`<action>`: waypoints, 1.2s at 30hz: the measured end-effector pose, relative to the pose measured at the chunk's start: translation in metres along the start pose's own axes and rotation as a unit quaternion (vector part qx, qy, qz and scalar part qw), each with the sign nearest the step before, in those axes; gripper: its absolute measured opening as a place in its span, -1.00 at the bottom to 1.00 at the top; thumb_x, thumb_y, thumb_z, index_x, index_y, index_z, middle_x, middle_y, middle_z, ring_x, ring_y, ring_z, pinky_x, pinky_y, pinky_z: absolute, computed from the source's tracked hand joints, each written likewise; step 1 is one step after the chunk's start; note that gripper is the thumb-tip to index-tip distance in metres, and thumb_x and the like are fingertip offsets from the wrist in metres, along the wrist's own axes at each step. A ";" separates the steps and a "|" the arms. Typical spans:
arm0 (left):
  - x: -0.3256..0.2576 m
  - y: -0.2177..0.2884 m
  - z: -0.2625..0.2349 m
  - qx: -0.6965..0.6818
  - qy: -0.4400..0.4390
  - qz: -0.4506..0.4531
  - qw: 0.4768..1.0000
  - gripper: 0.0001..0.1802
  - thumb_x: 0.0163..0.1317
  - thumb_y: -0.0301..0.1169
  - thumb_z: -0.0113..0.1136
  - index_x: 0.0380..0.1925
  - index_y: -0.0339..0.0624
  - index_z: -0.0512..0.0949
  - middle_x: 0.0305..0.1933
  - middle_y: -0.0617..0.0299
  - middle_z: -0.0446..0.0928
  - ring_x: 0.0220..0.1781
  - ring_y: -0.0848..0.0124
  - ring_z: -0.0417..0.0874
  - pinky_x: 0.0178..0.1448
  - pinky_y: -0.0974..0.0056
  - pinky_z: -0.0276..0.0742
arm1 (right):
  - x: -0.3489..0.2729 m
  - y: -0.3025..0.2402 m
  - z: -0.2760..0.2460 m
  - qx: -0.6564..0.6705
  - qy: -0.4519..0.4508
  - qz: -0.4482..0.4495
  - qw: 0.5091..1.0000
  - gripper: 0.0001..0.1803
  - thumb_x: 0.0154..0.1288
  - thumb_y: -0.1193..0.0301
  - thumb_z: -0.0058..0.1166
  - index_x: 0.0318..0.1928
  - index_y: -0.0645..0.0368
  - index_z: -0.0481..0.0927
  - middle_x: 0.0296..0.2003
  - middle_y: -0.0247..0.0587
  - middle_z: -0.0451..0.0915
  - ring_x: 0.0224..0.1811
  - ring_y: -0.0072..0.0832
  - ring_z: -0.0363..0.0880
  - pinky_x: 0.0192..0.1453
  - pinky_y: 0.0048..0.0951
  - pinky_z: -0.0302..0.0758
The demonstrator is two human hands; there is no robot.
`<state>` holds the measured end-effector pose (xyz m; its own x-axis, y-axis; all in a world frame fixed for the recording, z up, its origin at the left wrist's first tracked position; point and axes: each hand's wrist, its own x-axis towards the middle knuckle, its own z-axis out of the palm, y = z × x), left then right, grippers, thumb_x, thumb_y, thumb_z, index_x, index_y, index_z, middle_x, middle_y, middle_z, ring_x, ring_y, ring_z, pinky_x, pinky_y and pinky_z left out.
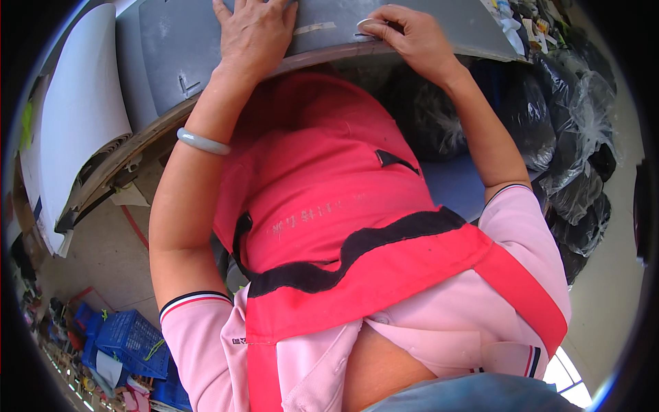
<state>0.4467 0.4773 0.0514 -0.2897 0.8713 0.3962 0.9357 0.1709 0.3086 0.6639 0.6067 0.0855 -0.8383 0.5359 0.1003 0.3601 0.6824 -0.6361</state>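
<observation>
My left hand (pixel 252 36) rests on the grey tabletop (pixel 182 51) near its front edge, fingers stretched out and partly cut off by the top of the picture. A pale bangle (pixel 203 141) circles that forearm. To the right, my right hand (pixel 417 40) is closed in a pinch at the same edge. Between its thumb and fingers shows a small white rounded piece (pixel 367 25), too small to name, held close to the tabletop. A strip of tape (pixel 314 28) sticks to the surface between my hands.
A large curled white sheet (pixel 86 110) stands at the left end of the table. Black and clear plastic bags (pixel 528 113) are heaped at the right. Small mixed items (pixel 539 27) lie at the far right corner. Blue plastic baskets (pixel 130 340) stand on the floor, lower left.
</observation>
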 end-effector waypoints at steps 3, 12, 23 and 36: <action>0.003 0.005 -0.005 -0.007 -0.029 -0.006 1.000 -0.68 0.44 -0.28 0.12 0.12 -0.10 0.55 0.19 0.01 0.48 0.36 0.01 0.45 0.46 -0.42 0.23 | 0.004 0.005 0.004 0.033 0.046 -0.239 0.969 -0.79 0.40 0.33 0.20 -0.23 0.24 0.71 -0.34 0.06 0.65 -0.22 -0.02 0.67 -0.15 -0.18 0.55; -0.003 -0.008 0.011 -0.011 0.040 0.015 0.999 -0.69 0.44 -0.28 0.12 0.11 -0.09 0.56 0.17 0.02 0.49 0.35 0.02 0.45 0.47 -0.41 0.22 | -0.001 -0.015 -0.007 0.072 0.016 0.112 0.991 -0.80 0.40 0.36 0.17 -0.18 0.28 0.61 -0.42 -0.05 0.63 -0.33 -0.22 0.66 -0.21 -0.26 0.55; -0.004 0.002 -0.006 0.001 -0.022 -0.008 1.000 -0.67 0.43 -0.28 0.14 0.13 -0.09 0.57 0.18 0.05 0.50 0.33 0.04 0.47 0.48 -0.39 0.21 | 0.010 -0.027 -0.024 0.096 -0.092 0.184 0.974 -0.82 0.39 0.39 0.18 -0.15 0.26 0.58 -0.46 -0.31 0.60 -0.49 -0.62 0.53 -0.41 -0.50 0.49; -0.003 -0.013 0.021 0.014 0.013 0.016 1.000 -0.60 0.46 -0.21 0.10 0.25 0.06 0.54 0.37 0.05 0.42 0.54 0.00 0.31 0.49 -0.61 -0.01 | 0.154 0.064 -0.003 -0.064 0.123 -0.011 0.990 -0.72 0.40 0.28 0.14 -0.20 0.29 0.68 -0.29 0.12 0.70 -0.20 -0.03 0.69 -0.07 -0.12 0.55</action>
<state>0.4394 0.4826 0.0280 -0.2649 0.8643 0.4276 0.9497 0.1569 0.2711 0.5591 0.7339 0.0622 -0.7274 0.6141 0.3061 0.4046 0.7442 -0.5315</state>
